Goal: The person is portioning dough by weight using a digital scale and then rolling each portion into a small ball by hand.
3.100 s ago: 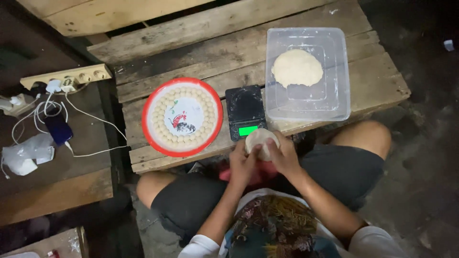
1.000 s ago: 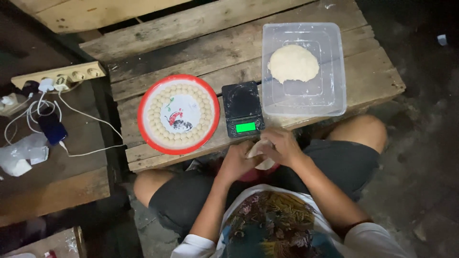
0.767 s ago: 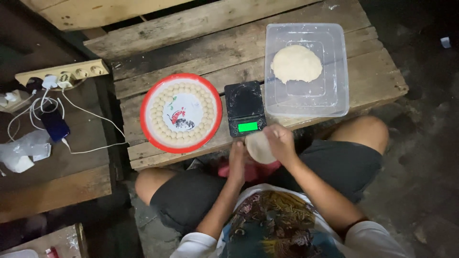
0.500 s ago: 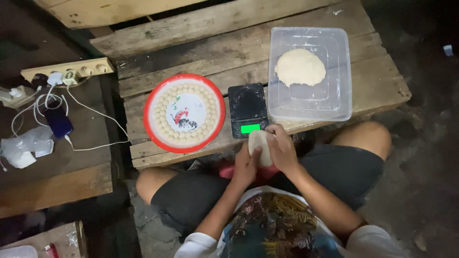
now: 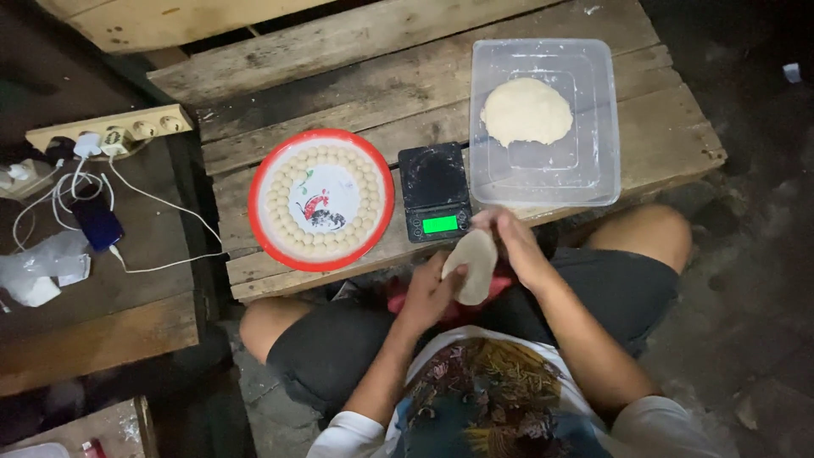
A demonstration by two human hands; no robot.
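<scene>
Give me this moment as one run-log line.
left hand: holds dough piece | right hand: pinches its top | scale: bare, display lit | red-rimmed plate: ringed with dough balls

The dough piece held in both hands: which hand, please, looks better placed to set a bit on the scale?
Probably the right hand: it pinches the dough piece's top beside the scale; the left hand cradles it lower.

rough weathered wood pallet (image 5: 356, 51), clear glossy plastic tub (image 5: 593, 110), soft matt dough (image 5: 471, 265)
</scene>
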